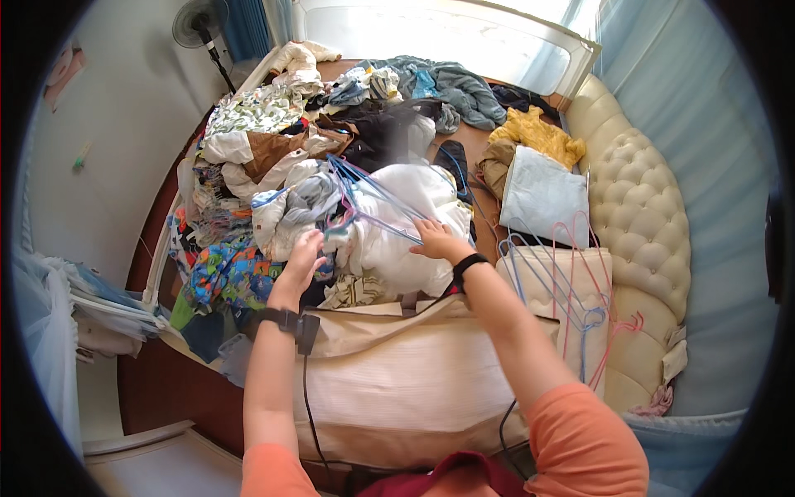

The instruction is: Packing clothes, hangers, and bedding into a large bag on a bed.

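Observation:
Before me several blue, purple and pink clothes hangers [385, 205] lie bunched over a white garment [410, 186]. My right hand [435, 239] is at the long lower ends of these hangers, fingers spread over them; whether it grips them is unclear. My left hand [304, 258] is beside the hook end of the bunch, palm turned inward, with its fingers slightly curled. Whether its fingertips touch a hook cannot be told. Just below the hands stands a large cream fabric storage bag [404, 373] with its top edge folded back. A striped cloth [352, 292] lies at its far edge.
A heap of clothes, with a brown and white garment [273, 149], covers the left of the bed. On the right are a yellow garment [537, 133], a folded pale blue cloth [546, 192], more hangers [584, 310] and a tufted cream headboard [640, 217]. A fan [200, 25] stands beyond.

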### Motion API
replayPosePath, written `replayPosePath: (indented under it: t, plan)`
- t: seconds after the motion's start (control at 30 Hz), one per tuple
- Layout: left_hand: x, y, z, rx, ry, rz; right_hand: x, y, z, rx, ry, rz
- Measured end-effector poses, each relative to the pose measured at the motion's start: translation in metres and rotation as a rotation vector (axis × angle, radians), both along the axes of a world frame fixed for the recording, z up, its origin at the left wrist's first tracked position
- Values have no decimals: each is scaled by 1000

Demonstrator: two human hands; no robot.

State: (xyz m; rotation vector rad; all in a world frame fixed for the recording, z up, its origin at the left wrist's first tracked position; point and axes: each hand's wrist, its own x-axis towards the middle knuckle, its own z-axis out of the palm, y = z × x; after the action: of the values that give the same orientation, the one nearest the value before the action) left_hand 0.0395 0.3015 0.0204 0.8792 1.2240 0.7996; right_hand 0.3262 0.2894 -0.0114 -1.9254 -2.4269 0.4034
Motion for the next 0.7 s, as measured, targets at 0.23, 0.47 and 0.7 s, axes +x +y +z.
replayPosePath:
  t: [0.23, 0.47, 0.7]
  plan:
    - [39, -29, 71, 218, 89, -351, 96, -88, 64, -401, 629, -118]
    - [163, -86, 144, 424, -133, -810, 206, -279, 75, -49, 784, -696]
    - [301, -183, 150, 385, -40, -1095, 270, -442, 14, -304, 925, -1180]
